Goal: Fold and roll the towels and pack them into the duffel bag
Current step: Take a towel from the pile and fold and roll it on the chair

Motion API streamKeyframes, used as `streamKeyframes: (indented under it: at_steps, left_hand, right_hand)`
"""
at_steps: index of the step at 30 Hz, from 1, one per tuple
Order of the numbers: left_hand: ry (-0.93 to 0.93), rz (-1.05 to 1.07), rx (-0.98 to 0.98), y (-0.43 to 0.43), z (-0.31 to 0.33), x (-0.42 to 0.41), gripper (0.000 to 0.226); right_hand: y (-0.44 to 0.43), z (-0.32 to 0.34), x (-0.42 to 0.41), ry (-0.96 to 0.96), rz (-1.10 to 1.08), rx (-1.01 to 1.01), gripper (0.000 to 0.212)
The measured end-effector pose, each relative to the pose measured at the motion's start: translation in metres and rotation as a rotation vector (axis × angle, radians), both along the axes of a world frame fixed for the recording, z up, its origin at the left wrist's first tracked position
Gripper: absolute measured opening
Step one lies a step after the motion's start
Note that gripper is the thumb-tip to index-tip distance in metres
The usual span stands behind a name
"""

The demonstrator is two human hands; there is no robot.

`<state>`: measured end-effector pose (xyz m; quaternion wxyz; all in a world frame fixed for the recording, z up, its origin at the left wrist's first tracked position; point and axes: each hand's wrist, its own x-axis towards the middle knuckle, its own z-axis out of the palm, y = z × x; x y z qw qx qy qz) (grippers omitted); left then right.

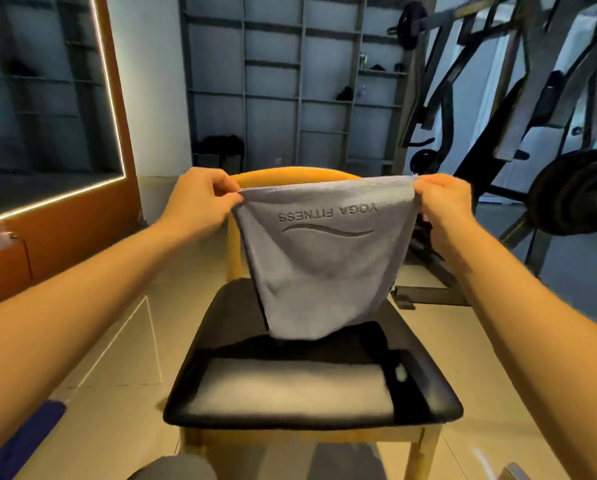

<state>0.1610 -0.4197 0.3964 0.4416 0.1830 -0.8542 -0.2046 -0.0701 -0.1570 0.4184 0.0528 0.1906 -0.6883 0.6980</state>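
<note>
Now the towel hangs above the chair seat, left hand and right hand pinching its top corners; soft, light, limp, best gripped there.

Towel above chair; weight rack right behind.

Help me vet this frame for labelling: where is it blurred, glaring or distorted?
Head view: the towel lettering is sharp enough to read, though the towel's lower edge is soft. Head view: the light strip blows out white, and a pale blurred patch on the seat could be glare or cloth; I cannot tell. Head view: wide-angle distortion stretches the forearms toward the corners.
</note>
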Motion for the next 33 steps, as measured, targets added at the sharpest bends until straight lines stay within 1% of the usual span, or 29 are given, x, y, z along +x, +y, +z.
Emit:
streamKeyframes:
  at_steps: [3,4,6,7,9,11,14,16,18,20,22,24,25,26,28,31,32,33]
  left_hand:
    - [0.023,0.054,-0.021,-0.008,0.031,0.002,0.003]
    - [0.012,0.053,-0.007,-0.009,0.038,0.003,0.005]
    - [-0.023,0.038,0.007,-0.007,0.047,0.005,0.007]
    - [-0.035,0.031,0.002,-0.005,0.05,0.005,0.009]
    - [-0.026,0.033,0.002,-0.002,0.055,0.005,0.018]
    - [0.004,0.011,0.082,0.0,0.058,0.002,0.021]
    - [-0.031,-0.041,0.326,-0.001,0.055,-0.008,0.018]
    - [-0.054,-0.035,0.41,-0.004,0.051,-0.018,0.018]
    - [0.008,-0.012,0.451,-0.011,0.049,-0.026,0.022]
    - [0.119,0.012,0.395,-0.014,0.052,-0.032,0.024]
    - [0.21,0.032,0.259,-0.009,0.057,-0.028,0.024]
    - [0.268,-0.01,0.149,0.002,0.051,-0.014,0.026]
    - [0.268,-0.052,0.101,0.007,0.041,-0.004,0.027]
    - [0.242,-0.085,0.057,0.01,0.024,0.006,0.028]
    - [0.112,-0.124,0.035,0.014,-0.026,0.025,0.029]
    - [-0.225,-0.171,0.144,0.021,-0.115,0.053,0.034]
    - [-0.362,-0.175,0.181,0.024,-0.142,0.06,0.037]
    - [-0.49,-0.188,0.193,0.028,-0.164,0.067,0.038]
  right_hand:
    - [0.005,0.032,0.017,-0.004,0.194,-0.117,0.009]
    - [0.008,0.039,0.021,0.03,0.197,-0.132,0.011]
    - [0.011,0.046,0.025,0.1,0.15,-0.096,0.02]
    - [0.012,0.047,0.025,0.121,0.139,-0.078,0.021]
    - [0.015,0.047,0.02,0.154,0.123,-0.047,0.02]
    - [0.016,0.044,0.014,0.152,0.103,-0.025,0.018]
    - [0.013,0.034,0.003,0.032,0.114,0.023,0.015]
    - [0.007,0.025,-0.003,-0.084,0.157,0.037,0.011]
    - [0.0,0.019,-0.008,-0.137,0.203,-0.031,0.012]
    - [-0.004,0.018,-0.009,-0.122,0.233,-0.103,0.012]
    - [-0.002,0.018,-0.006,-0.093,0.245,-0.157,0.012]
    - [0.004,0.009,-0.002,-0.098,0.242,-0.204,0.01]
    - [0.008,0.001,0.0,-0.122,0.234,-0.219,0.01]
    - [0.011,-0.012,0.002,-0.148,0.223,-0.213,0.011]
    - [0.017,-0.048,0.005,-0.199,0.197,-0.128,0.013]
    - [0.024,-0.119,0.017,-0.403,0.213,0.109,0.017]
    - [0.029,-0.143,0.022,-0.448,0.242,0.207,0.019]
    - [0.035,-0.166,0.027,-0.453,0.29,0.308,0.019]
